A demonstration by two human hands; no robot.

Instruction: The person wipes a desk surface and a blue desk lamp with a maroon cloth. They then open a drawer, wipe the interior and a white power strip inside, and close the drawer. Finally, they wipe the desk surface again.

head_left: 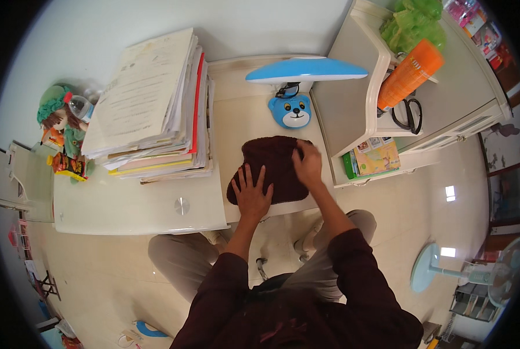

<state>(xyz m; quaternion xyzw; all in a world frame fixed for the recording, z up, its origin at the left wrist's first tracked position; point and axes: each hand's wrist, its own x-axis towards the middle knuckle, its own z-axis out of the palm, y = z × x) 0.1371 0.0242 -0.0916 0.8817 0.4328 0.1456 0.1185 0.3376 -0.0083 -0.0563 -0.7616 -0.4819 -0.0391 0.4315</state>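
Note:
A dark maroon cloth (277, 168) with a stitched edge lies spread on the cream desk surface (231, 113). My left hand (252, 192) rests flat on its near left part, palm down and fingers apart. At the far right edge of the cloth is my right hand (308, 165), its fingers curled and slightly blurred. Whether those fingers pinch the fabric cannot be made out. Just beyond the cloth stands a blue desk lamp (305, 70) with a bear-face base (291, 112).
Left of the cloth rises a tall stack of papers (142, 96) on a glossy white desktop (129, 205). A doll (59, 115) and a snack packet (68, 165) sit beyond it. On the right, a shelf unit (349, 83) holds an orange spray can (410, 76), dark-framed glasses (410, 115) and books (375, 157).

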